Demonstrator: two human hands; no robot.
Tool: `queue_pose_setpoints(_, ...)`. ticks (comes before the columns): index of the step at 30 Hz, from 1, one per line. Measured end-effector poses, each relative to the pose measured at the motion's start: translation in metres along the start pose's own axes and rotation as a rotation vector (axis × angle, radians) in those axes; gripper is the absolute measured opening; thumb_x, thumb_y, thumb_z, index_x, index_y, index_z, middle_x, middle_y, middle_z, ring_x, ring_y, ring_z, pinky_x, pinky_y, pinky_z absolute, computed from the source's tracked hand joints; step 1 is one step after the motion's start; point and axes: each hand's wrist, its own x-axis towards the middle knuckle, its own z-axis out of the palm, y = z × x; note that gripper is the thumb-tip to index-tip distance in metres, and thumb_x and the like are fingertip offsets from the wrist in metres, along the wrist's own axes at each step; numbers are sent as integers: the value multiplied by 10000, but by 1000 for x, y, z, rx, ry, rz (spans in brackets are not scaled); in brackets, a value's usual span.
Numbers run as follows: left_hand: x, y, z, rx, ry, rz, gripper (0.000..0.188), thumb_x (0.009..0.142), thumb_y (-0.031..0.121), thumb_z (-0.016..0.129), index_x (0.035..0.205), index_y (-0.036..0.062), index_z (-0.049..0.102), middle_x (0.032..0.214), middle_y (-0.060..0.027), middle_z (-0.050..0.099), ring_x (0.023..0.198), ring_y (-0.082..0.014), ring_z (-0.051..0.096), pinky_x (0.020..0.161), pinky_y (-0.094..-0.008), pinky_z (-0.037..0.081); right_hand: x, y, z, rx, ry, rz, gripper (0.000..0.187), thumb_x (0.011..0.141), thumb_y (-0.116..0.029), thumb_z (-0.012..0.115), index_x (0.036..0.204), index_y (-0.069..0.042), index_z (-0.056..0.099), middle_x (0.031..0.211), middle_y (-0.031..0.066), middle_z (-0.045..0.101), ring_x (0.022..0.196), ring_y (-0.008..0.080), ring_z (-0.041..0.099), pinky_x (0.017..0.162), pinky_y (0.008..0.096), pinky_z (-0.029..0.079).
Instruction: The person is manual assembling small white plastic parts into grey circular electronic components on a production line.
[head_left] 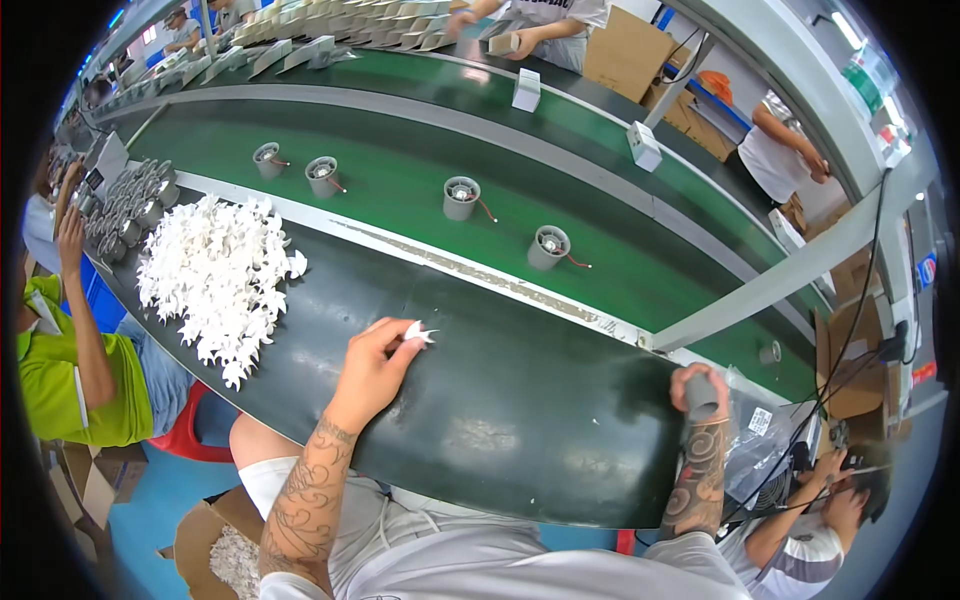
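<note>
While left hand (376, 364), nearly closed, pinches a white pointed piece (421, 332) over the dark table (560, 420), right hand (687, 382) is wrapped round a gray cup (703, 399) near the table's right end.

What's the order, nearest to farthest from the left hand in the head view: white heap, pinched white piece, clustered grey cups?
From the left hand:
1. Pinched white piece: held in it.
2. White heap: to its left.
3. Clustered grey cups: farther left, past the heap.
</note>
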Motion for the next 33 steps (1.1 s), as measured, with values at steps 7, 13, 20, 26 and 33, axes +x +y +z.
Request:
queue_pose_setpoints(7, 64, 16, 58, -416, -240, 106, 162, 898, -10, 665, 1058, -24, 687, 1127, -64, 602, 1014, -138, 598, 868, -254, 504, 98, 51, 183, 123, 139, 245, 496, 1017, -467, 422, 1044, -15, 624, 733, 106, 586, 546, 159, 500, 452, 272, 361)
queue_pose_setpoints(13, 59, -2, 74, -365, -331, 147, 184, 885, -3, 677, 1066, 0, 710, 1264, -88, 584, 1116, -178, 577, 954, -322, 476, 152, 89, 232, -217, 367, 25, 503, 1052, -427, 337, 985, -41, 652, 711, 14, 598, 468, 69, 464, 372, 202, 303)
queue_pose_setpoints(20, 70, 4, 74, -191, -359, 212, 158, 863, 28, 711, 1020, 16, 719, 1193, -104, 610, 1028, -202, 628, 869, -304, 514, 153, 80, 234, -368, 325, 90, 560, 1054, -421, 282, 973, -16, 660, 686, 28, 614, 436, 56, 459, 359, 197, 320)
queue_pose_setpoints(26, 60, 4, 74, -175, -273, 190, 140, 820, 22, 752, 960, 24, 742, 1123, -109, 671, 910, -192, 677, 771, -291, 540, 152, 83, 235, -397, 262, 56, 545, 1042, -416, 303, 971, -5, 654, 712, 31, 617, 491, 54, 475, 402, 200, 322)
queue_pose_setpoints(33, 59, 4, 73, -170, -239, 203, 121, 810, 47, 747, 928, 29, 722, 1097, -102, 698, 837, -226, 693, 721, -317, 549, 149, 82, 236, -436, 253, 50, 536, 1038, -410, 315, 981, 0, 657, 732, 35, 621, 540, 65, 493, 459, 217, 348)
